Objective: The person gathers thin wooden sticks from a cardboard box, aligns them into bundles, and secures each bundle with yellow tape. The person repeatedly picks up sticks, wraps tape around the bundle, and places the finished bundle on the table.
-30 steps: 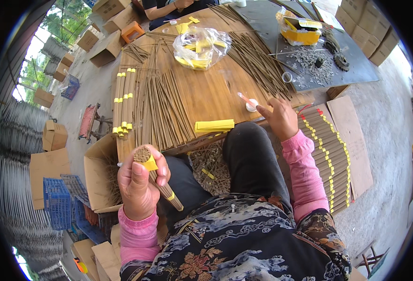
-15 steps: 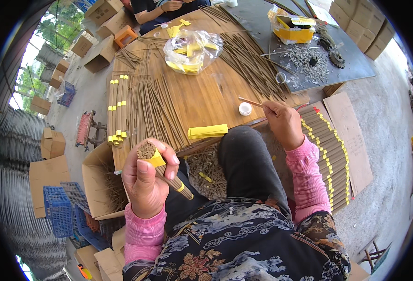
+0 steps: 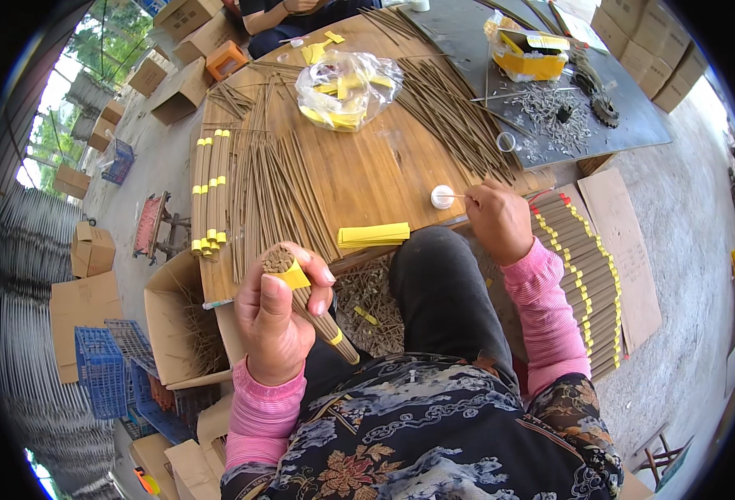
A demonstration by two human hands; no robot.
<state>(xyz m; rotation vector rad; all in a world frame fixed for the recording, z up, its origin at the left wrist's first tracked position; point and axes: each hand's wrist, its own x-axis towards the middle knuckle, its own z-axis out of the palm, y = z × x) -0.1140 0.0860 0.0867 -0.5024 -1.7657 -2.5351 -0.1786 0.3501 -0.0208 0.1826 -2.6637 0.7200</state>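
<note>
My left hand (image 3: pixel 277 333) is closed around a bundle of brown incense sticks (image 3: pixel 326 329), tilted with its cut end up. Yellow paper bands wrap it near the top and lower down. My right hand (image 3: pixel 500 221) pinches a thin stick (image 3: pixel 457 196) whose tip reaches into a small white jar (image 3: pixel 441 202) by the table's near edge. What is in the jar looks white. A stack of yellow paper strips (image 3: pixel 373 236) lies at the table's front edge, between my hands. Loose incense sticks (image 3: pixel 276 196) spread over the table left of the strips.
Finished banded bundles (image 3: pixel 210 192) lie at the table's left edge; more bundles (image 3: pixel 580 279) are rowed low on my right. A clear plastic bag (image 3: pixel 346 92) holds yellow paper. Another person (image 3: pixel 288 17) sits across. An open carton (image 3: pixel 163 333) stands lower left.
My right hand has lowered the stick's tip from above the table into the white jar. My left hand, still holding the bundle, has shifted slightly right.
</note>
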